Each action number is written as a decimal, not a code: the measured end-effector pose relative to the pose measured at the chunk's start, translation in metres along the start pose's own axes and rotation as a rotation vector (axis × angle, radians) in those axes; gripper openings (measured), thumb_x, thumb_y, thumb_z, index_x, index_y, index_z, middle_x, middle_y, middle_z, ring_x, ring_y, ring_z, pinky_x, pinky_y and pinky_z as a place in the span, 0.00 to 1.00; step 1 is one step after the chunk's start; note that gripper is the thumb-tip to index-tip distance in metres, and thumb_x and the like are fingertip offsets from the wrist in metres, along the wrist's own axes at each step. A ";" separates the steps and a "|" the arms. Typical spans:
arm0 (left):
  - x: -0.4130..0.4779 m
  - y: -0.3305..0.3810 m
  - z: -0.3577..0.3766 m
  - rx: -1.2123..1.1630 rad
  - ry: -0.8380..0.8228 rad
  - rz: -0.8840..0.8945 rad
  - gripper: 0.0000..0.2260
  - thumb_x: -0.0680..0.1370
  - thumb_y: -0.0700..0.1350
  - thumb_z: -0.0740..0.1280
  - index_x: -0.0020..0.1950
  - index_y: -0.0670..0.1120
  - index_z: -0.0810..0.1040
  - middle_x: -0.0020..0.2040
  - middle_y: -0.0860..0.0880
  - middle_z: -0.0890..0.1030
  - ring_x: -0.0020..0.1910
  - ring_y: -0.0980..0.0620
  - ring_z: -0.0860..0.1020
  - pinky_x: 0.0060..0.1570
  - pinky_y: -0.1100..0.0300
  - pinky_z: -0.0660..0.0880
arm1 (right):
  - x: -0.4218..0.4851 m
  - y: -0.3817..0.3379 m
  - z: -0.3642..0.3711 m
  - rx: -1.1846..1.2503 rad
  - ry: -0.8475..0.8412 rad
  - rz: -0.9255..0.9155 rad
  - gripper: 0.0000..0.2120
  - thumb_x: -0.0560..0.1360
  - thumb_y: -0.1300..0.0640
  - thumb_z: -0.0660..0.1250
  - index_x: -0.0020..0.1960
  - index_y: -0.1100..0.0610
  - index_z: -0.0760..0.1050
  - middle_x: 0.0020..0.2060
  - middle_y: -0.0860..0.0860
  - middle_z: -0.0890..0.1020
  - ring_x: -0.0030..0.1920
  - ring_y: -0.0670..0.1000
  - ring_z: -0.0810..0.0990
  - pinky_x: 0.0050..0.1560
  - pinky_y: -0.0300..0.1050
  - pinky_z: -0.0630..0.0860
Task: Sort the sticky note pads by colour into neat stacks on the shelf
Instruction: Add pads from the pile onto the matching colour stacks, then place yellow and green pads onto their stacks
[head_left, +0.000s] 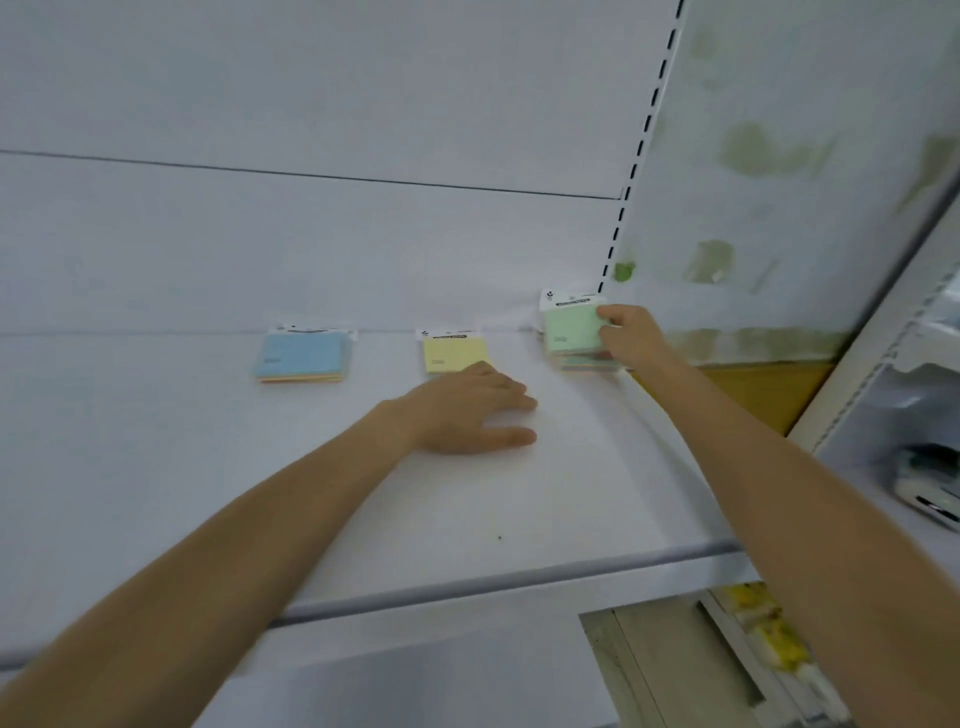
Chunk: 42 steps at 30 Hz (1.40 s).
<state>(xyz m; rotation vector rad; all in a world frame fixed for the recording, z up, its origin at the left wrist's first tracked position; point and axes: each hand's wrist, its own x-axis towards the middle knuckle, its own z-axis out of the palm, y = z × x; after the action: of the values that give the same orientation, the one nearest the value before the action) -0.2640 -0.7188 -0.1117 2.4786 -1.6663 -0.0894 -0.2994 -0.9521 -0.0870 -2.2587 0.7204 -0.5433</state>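
White shelving fills the view; the shelf (519, 499) carries three groups of sticky note pads along its rear edge.

Nearest, the left hand (467, 410) is laid palm-down on the bare shelf, its fingers (511, 436) straight, slightly apart and holding nothing. Just beyond those fingers the yellow pad (452, 356) lies flat. Its near corner is hidden by the knuckles, so contact cannot be confirmed. Well to the left of those fingers the blue stack (301, 358) lies flat, with orange edges showing under the blue top.

Farther back, the right hand (631, 338) is clamped on the right edge of the green pad (571, 327), fingers curled round it. The pad is held tilted, header card toward the rear corner, above the right-hand stack (587, 364).

Probable faults from this position:

- Slip. The green pad is gripped at one edge only. It may pivot and drop askew onto the stack below the fingers.
- Misalignment. The side panel (779, 208) stands just beside the right fingers, so room for squaring the pad is limited.
- Colour mixing. Edges of other colours appear in the stacks, so a pad set down here may cover an unsorted one.
- Displacement. The yellow pad may be pushed out of line if the left fingers are slid toward it.
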 end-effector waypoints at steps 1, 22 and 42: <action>0.000 0.002 0.003 -0.023 -0.007 -0.013 0.24 0.77 0.60 0.56 0.72 0.55 0.63 0.75 0.55 0.62 0.74 0.54 0.56 0.73 0.58 0.53 | 0.002 0.002 0.002 -0.072 0.009 -0.017 0.21 0.75 0.67 0.56 0.68 0.63 0.68 0.69 0.58 0.70 0.68 0.58 0.69 0.66 0.46 0.66; -0.022 0.000 0.000 -0.022 0.030 -0.141 0.22 0.78 0.58 0.58 0.71 0.56 0.65 0.74 0.59 0.63 0.74 0.60 0.58 0.70 0.63 0.57 | -0.018 0.020 0.023 -0.434 0.043 -0.301 0.19 0.77 0.51 0.52 0.62 0.55 0.73 0.65 0.55 0.73 0.66 0.59 0.66 0.68 0.52 0.61; -0.217 -0.088 -0.062 0.524 0.158 -0.432 0.20 0.80 0.54 0.52 0.70 0.49 0.68 0.69 0.49 0.72 0.66 0.46 0.71 0.60 0.54 0.69 | -0.129 -0.223 0.142 -0.741 -0.153 -1.117 0.19 0.80 0.51 0.51 0.69 0.54 0.65 0.64 0.55 0.74 0.64 0.57 0.72 0.62 0.50 0.67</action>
<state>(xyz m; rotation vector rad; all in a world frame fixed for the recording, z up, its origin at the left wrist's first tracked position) -0.2576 -0.4803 -0.0724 3.0881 -1.1755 0.5472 -0.2426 -0.6665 -0.0437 -3.2535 -0.6318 -0.6327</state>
